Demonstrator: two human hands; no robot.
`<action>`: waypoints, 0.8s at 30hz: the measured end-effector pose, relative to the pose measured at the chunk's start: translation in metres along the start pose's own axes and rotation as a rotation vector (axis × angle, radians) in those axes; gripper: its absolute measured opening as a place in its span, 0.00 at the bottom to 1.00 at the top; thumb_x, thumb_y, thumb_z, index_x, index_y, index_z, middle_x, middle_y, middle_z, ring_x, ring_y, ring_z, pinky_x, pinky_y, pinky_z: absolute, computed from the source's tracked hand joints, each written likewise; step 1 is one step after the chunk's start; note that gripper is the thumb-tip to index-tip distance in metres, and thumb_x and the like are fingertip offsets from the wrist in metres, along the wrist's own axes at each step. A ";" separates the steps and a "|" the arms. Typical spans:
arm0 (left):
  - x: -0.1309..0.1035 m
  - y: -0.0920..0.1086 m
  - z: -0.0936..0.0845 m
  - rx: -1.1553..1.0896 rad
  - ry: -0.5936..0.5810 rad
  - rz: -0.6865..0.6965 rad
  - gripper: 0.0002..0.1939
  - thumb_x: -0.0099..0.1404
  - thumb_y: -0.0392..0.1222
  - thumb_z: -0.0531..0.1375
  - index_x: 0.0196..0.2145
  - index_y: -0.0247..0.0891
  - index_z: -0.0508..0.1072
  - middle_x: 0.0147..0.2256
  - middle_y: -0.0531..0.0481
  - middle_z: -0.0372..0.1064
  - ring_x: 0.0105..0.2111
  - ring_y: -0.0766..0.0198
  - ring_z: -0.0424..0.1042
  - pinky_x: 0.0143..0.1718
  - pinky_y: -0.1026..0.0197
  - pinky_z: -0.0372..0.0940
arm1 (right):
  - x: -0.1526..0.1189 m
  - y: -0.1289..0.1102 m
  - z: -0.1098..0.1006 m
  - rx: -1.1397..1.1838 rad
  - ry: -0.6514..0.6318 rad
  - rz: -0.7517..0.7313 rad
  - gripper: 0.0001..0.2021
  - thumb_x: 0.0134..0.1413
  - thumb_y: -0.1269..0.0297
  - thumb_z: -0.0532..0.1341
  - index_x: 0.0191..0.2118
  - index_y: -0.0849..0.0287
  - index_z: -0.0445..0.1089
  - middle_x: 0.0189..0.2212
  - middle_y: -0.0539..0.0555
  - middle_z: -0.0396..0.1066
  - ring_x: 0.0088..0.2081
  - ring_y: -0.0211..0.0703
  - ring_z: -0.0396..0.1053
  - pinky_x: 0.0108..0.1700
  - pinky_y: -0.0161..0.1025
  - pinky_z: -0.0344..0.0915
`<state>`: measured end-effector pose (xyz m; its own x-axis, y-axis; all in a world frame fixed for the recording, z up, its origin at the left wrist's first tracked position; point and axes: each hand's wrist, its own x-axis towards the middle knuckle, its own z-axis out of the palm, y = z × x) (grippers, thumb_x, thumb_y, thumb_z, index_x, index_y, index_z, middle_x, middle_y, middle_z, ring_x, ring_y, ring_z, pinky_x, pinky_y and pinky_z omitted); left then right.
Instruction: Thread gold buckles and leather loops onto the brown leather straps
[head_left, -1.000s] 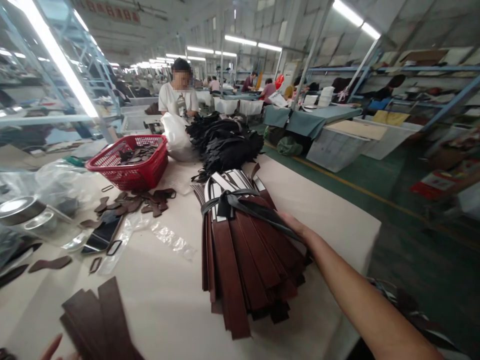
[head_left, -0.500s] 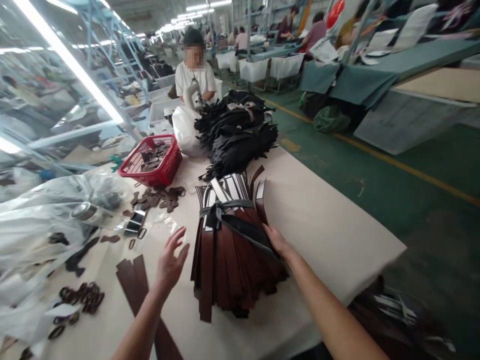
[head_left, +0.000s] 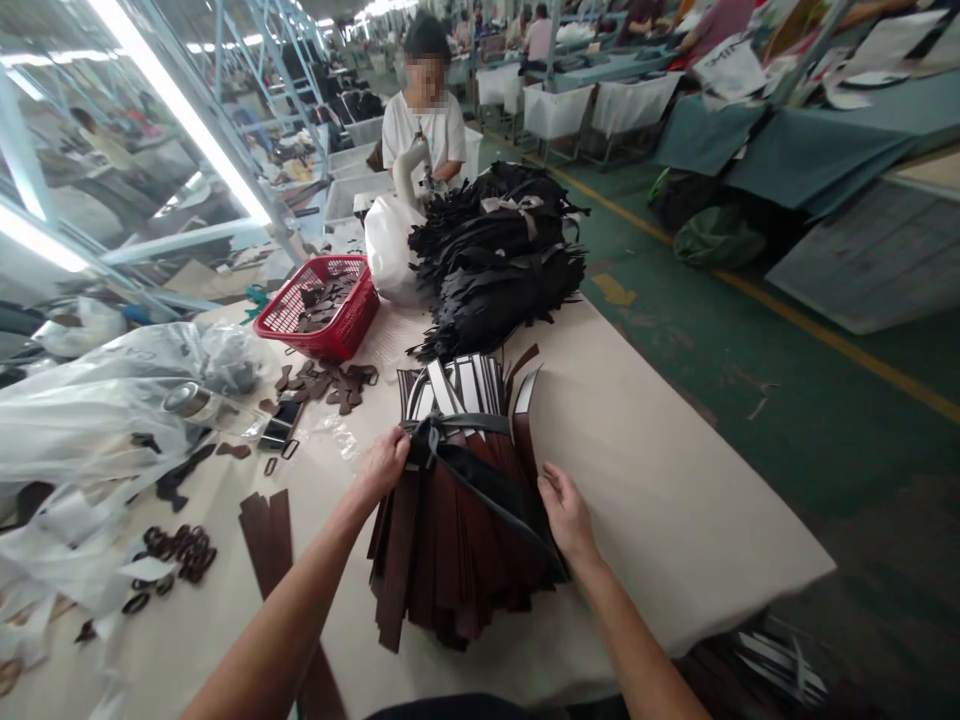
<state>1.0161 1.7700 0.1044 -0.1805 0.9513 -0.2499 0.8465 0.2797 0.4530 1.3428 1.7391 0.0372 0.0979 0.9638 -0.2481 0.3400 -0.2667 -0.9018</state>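
A bundle of dark brown strips (head_left: pixel 457 540) with white upper ends lies on the pale table (head_left: pixel 660 460), bound by a dark grey tie (head_left: pixel 480 470) knotted near its left side. My left hand (head_left: pixel 386 462) is closed at the bundle's left edge, its fingers on the tie beside the knot. At the bundle's right edge is my right hand (head_left: pixel 566 510), with its fingers apart and curved near the strips; it grips nothing.
Behind the bundle lies a pile of black strips (head_left: pixel 502 260). A red basket (head_left: pixel 352 325) of brown pieces, a white bag (head_left: pixel 391 250), a clear jar (head_left: pixel 217 410) and plastic sheeting (head_left: pixel 97 390) are at the left. A person (head_left: pixel 424 130) sits at a sewing machine (head_left: pixel 409 170) beyond.
My left hand has moved right from beside the bundle and closed on the tie. My right hand has come slightly away from the bundle's edge. The camera view has shifted.
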 end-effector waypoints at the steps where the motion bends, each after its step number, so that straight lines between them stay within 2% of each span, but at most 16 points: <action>1: -0.002 -0.001 0.001 -0.020 -0.014 -0.003 0.11 0.71 0.47 0.52 0.40 0.39 0.71 0.34 0.47 0.74 0.37 0.56 0.75 0.39 0.58 0.64 | -0.006 -0.012 -0.001 -0.022 0.036 -0.065 0.31 0.58 0.41 0.56 0.57 0.61 0.66 0.52 0.65 0.71 0.52 0.55 0.70 0.57 0.54 0.65; 2: -0.003 0.000 0.001 -0.028 -0.024 -0.001 0.13 0.69 0.50 0.55 0.43 0.39 0.69 0.35 0.48 0.74 0.37 0.57 0.74 0.38 0.59 0.64 | -0.010 -0.027 0.000 -0.053 0.040 -0.162 0.29 0.61 0.43 0.55 0.58 0.60 0.65 0.53 0.64 0.70 0.52 0.54 0.70 0.56 0.53 0.66; 4: -0.004 0.005 0.001 0.002 -0.031 0.008 0.17 0.65 0.53 0.60 0.44 0.39 0.68 0.36 0.47 0.73 0.37 0.55 0.73 0.37 0.58 0.63 | -0.014 -0.061 0.012 -0.156 -0.053 -0.422 0.25 0.64 0.48 0.56 0.59 0.58 0.64 0.54 0.62 0.69 0.52 0.51 0.69 0.55 0.51 0.67; 6: -0.002 0.012 -0.002 0.040 -0.047 0.038 0.11 0.66 0.49 0.58 0.41 0.39 0.68 0.37 0.45 0.72 0.39 0.53 0.73 0.38 0.56 0.62 | -0.010 -0.092 0.033 -0.333 -0.184 -0.644 0.26 0.62 0.48 0.59 0.59 0.58 0.64 0.56 0.62 0.68 0.55 0.53 0.67 0.57 0.52 0.65; 8: 0.003 0.016 -0.006 0.015 -0.077 0.075 0.07 0.68 0.44 0.54 0.35 0.39 0.68 0.36 0.44 0.71 0.39 0.53 0.72 0.39 0.56 0.61 | -0.002 -0.112 0.058 -0.532 -0.229 -0.760 0.28 0.58 0.49 0.64 0.59 0.59 0.64 0.56 0.63 0.68 0.56 0.57 0.65 0.58 0.55 0.63; 11: 0.009 0.014 -0.012 -0.127 -0.142 0.097 0.13 0.69 0.44 0.51 0.27 0.39 0.64 0.28 0.49 0.66 0.33 0.59 0.69 0.36 0.59 0.60 | 0.011 -0.121 0.087 -0.699 -0.160 -0.793 0.23 0.58 0.55 0.65 0.56 0.60 0.67 0.53 0.62 0.70 0.53 0.57 0.66 0.55 0.53 0.62; 12: 0.008 0.012 -0.013 -0.273 -0.184 0.083 0.15 0.69 0.46 0.50 0.26 0.39 0.63 0.25 0.51 0.63 0.29 0.61 0.67 0.33 0.61 0.60 | 0.013 -0.120 0.093 -0.715 -0.133 -0.796 0.21 0.59 0.58 0.64 0.55 0.61 0.68 0.52 0.61 0.70 0.52 0.55 0.66 0.54 0.52 0.62; 14: 0.003 0.010 -0.012 -0.715 -0.290 0.017 0.18 0.68 0.52 0.51 0.26 0.39 0.62 0.22 0.54 0.58 0.24 0.65 0.61 0.26 0.64 0.57 | 0.015 -0.115 0.099 -0.731 -0.097 -0.806 0.16 0.60 0.62 0.61 0.52 0.61 0.69 0.50 0.60 0.70 0.51 0.54 0.66 0.54 0.50 0.61; 16: -0.006 0.013 -0.011 -1.160 -0.350 -0.090 0.19 0.65 0.56 0.56 0.26 0.38 0.63 0.21 0.56 0.56 0.20 0.69 0.56 0.22 0.66 0.53 | 0.014 -0.111 0.100 -0.749 -0.088 -0.808 0.16 0.59 0.64 0.60 0.52 0.61 0.69 0.50 0.60 0.70 0.51 0.53 0.65 0.53 0.50 0.60; 17: -0.011 0.016 -0.011 -1.297 -0.353 -0.135 0.20 0.62 0.57 0.59 0.25 0.38 0.63 0.21 0.57 0.55 0.20 0.70 0.55 0.21 0.67 0.52 | 0.013 -0.109 0.100 -0.760 -0.088 -0.800 0.16 0.58 0.64 0.60 0.52 0.61 0.68 0.50 0.60 0.69 0.50 0.54 0.65 0.53 0.50 0.59; 20: -0.025 0.030 -0.018 -1.506 -0.334 -0.202 0.22 0.58 0.57 0.65 0.23 0.37 0.64 0.20 0.57 0.56 0.19 0.72 0.54 0.20 0.69 0.52 | 0.009 -0.108 0.099 -0.781 -0.092 -0.767 0.16 0.57 0.64 0.60 0.51 0.60 0.68 0.50 0.61 0.68 0.50 0.54 0.64 0.53 0.50 0.59; 24: -0.040 0.044 -0.032 -1.585 -0.333 -0.261 0.24 0.57 0.58 0.67 0.21 0.37 0.62 0.18 0.57 0.55 0.17 0.73 0.54 0.18 0.68 0.52 | 0.009 -0.106 0.100 -0.774 -0.079 -0.752 0.14 0.60 0.63 0.58 0.50 0.60 0.69 0.48 0.60 0.69 0.50 0.53 0.64 0.53 0.49 0.58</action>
<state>1.0439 1.7486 0.1618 0.0591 0.8504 -0.5228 -0.5537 0.4637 0.6917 1.2146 1.7761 0.0952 -0.4336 0.8716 0.2286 0.7889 0.4898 -0.3710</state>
